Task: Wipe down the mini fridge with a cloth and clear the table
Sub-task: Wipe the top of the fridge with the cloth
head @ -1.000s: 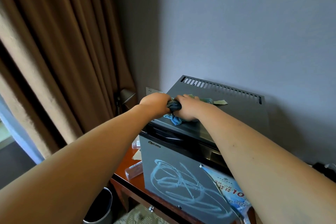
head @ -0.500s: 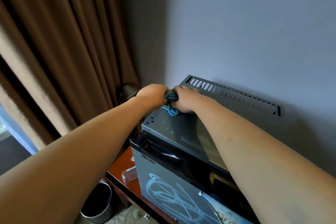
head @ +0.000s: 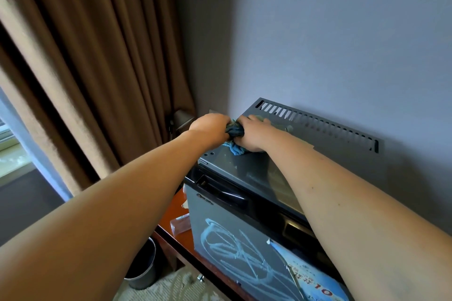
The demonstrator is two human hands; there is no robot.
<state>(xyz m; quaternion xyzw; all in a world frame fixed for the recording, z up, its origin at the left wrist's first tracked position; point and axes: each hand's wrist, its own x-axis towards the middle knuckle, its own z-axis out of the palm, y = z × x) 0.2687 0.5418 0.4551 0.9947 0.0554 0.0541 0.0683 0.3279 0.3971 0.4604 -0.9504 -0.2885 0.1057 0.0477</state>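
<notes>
Grey-blue wall [head: 330, 32] fills the upper right of the frame, and brown curtains [head: 93, 56] hang across the upper left, with a strip of window seen at the left edge. A reddish wooden counter [head: 176, 205] is seen at lower centre, and the grey mini fridge [head: 244, 239] stands on it, its vented back edge against the wall. A blue cloth [head: 235, 139] is bunched on the fridge top near its upper left corner, gripped between the left hand [head: 210, 127] and the right hand [head: 252, 133]; the fingers of both are curled round it. Below the counter, a dark waste bin [head: 144, 269] stands on the floor; its contents cannot be made out. White scribbles are smeared on the fridge door, and a blue leaflet [head: 315, 278] at lower right carries a red "10".
</notes>
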